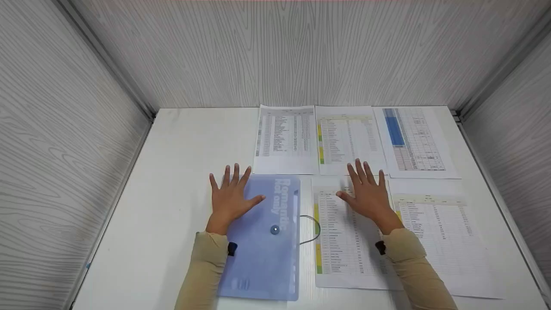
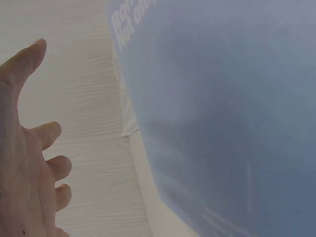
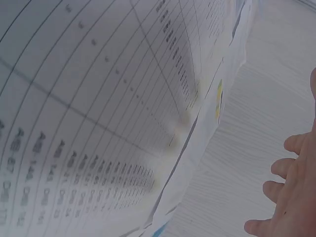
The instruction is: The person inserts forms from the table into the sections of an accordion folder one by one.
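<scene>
A translucent blue document folder (image 1: pixel 262 267) with white lettering, a round button and an elastic loop (image 1: pixel 319 228) lies on the white table. My left hand (image 1: pixel 230 199), fingers spread, is over the folder's upper left part. The left wrist view shows that hand (image 2: pixel 27 163) beside the folder (image 2: pixel 212 113), holding nothing. Over a printed sheet (image 1: pixel 340 241) right of the folder is my right hand (image 1: pixel 368 196), its fingers spread too. In the right wrist view the hand (image 3: pixel 291 192) appears apart from the printed sheet (image 3: pixel 89 108), with nothing in its grasp.
Along the table's back edge lie three printed sheets: one at left (image 1: pixel 286 137), one in the middle (image 1: pixel 351 142) and one with a blue block (image 1: pixel 417 142). Another sheet (image 1: pixel 443 241) lies at the front right. Grey wood-grain panels (image 1: pixel 275 56) enclose the table (image 1: pixel 142 215) on three sides.
</scene>
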The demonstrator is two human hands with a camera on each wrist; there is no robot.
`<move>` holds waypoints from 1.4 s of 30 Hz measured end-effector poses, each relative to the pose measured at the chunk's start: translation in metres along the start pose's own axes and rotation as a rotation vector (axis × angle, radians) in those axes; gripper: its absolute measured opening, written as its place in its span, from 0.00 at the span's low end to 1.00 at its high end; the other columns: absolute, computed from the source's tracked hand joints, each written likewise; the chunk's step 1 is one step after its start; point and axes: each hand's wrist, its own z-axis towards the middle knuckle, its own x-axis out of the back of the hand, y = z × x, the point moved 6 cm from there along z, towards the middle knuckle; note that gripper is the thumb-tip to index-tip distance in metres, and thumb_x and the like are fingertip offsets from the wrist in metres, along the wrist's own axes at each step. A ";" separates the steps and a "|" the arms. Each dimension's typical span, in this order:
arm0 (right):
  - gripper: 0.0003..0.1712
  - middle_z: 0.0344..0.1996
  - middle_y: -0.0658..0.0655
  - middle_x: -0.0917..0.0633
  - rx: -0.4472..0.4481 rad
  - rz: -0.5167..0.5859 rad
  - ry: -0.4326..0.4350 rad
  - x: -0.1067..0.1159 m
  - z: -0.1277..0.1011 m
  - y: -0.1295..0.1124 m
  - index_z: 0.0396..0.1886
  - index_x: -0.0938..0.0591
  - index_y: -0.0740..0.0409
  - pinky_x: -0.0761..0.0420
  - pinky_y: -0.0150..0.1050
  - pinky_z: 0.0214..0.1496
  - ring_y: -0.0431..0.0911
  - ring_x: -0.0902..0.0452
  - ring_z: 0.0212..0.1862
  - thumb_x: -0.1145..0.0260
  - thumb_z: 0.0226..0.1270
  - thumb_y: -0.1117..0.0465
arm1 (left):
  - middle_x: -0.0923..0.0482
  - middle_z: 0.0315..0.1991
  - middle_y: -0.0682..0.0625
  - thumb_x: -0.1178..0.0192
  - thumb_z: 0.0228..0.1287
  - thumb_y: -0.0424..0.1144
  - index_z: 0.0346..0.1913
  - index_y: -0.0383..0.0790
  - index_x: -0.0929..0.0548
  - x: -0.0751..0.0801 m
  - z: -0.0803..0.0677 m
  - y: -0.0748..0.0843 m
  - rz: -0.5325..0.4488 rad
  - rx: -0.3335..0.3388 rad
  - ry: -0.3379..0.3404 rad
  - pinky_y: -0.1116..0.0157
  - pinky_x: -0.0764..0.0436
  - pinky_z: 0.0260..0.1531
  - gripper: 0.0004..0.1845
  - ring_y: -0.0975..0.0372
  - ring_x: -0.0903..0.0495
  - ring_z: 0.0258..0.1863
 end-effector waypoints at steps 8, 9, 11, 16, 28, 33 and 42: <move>0.52 0.77 0.59 0.53 0.065 0.006 -0.012 -0.014 0.005 -0.024 0.78 0.52 0.53 0.64 0.63 0.74 0.56 0.61 0.78 0.46 0.65 0.32 | 0.58 0.78 0.45 0.56 0.53 0.79 0.77 0.56 0.50 -0.014 -0.009 0.015 0.001 -0.045 -0.035 0.36 0.68 0.69 0.52 0.49 0.61 0.78; 0.52 0.77 0.59 0.52 0.074 0.006 -0.013 -0.015 0.006 -0.026 0.78 0.52 0.53 0.63 0.62 0.74 0.56 0.61 0.78 0.47 0.65 0.31 | 0.58 0.78 0.45 0.56 0.53 0.79 0.77 0.56 0.49 -0.015 -0.010 0.017 -0.003 -0.049 -0.041 0.36 0.67 0.69 0.52 0.49 0.61 0.78; 0.53 0.78 0.58 0.53 0.087 0.000 -0.027 -0.018 0.006 -0.030 0.78 0.53 0.53 0.63 0.61 0.75 0.54 0.61 0.78 0.48 0.65 0.30 | 0.57 0.78 0.45 0.56 0.53 0.79 0.77 0.56 0.49 -0.018 -0.012 0.021 -0.004 -0.057 -0.053 0.36 0.65 0.69 0.52 0.49 0.60 0.78; 0.52 0.78 0.57 0.53 0.123 -0.011 -0.057 -0.027 0.006 -0.041 0.78 0.53 0.53 0.61 0.61 0.75 0.54 0.60 0.78 0.51 0.65 0.29 | 0.55 0.77 0.45 0.55 0.52 0.79 0.77 0.56 0.48 -0.024 -0.020 0.032 -0.021 -0.076 -0.088 0.36 0.62 0.69 0.52 0.48 0.58 0.77; 0.50 0.77 0.57 0.49 0.202 0.015 -0.139 -0.041 0.009 -0.070 0.78 0.49 0.54 0.56 0.60 0.75 0.53 0.55 0.78 0.50 0.65 0.30 | 0.54 0.77 0.43 0.55 0.51 0.80 0.76 0.55 0.46 -0.039 -0.033 0.057 -0.050 -0.125 -0.175 0.35 0.57 0.68 0.53 0.47 0.55 0.77; 0.51 0.77 0.55 0.50 0.230 -0.045 -0.210 -0.052 0.010 -0.084 0.78 0.49 0.53 0.55 0.57 0.76 0.52 0.56 0.78 0.53 0.66 0.28 | 0.52 0.76 0.40 0.54 0.50 0.80 0.76 0.55 0.45 -0.043 -0.040 0.067 -0.068 -0.136 -0.202 0.35 0.54 0.68 0.53 0.45 0.52 0.76; 0.51 0.77 0.53 0.48 0.259 -0.074 -0.260 -0.065 0.015 -0.096 0.77 0.48 0.51 0.54 0.54 0.76 0.50 0.55 0.78 0.51 0.64 0.28 | 0.52 0.74 0.31 0.51 0.49 0.79 0.76 0.51 0.45 -0.054 -0.049 0.085 -0.091 -0.131 -0.295 0.35 0.43 0.64 0.55 0.42 0.49 0.75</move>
